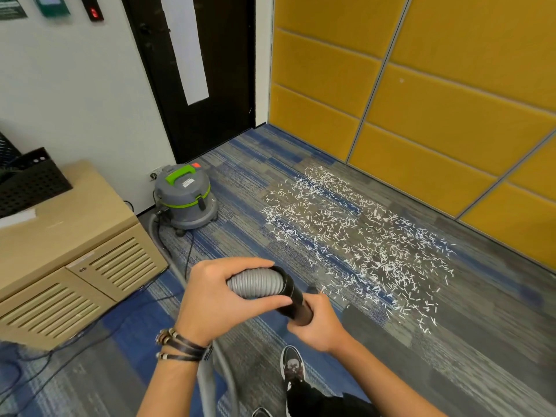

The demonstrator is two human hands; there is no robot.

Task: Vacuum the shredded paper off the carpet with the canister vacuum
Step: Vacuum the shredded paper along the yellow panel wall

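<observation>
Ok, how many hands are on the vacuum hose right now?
2. The left hand grips the ribbed grey hose; the right hand grips its black end tube just ahead. Neither is hidden.

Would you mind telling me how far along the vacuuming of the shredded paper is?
Done: the canister vacuum stands near the door, its grey ribbed hose run to the person. In hand: the left hand grips that hose, the right hand the black end tube. Left: practically everything; the shredded paper lies scattered across the carpet, none visibly cleared.
</observation>
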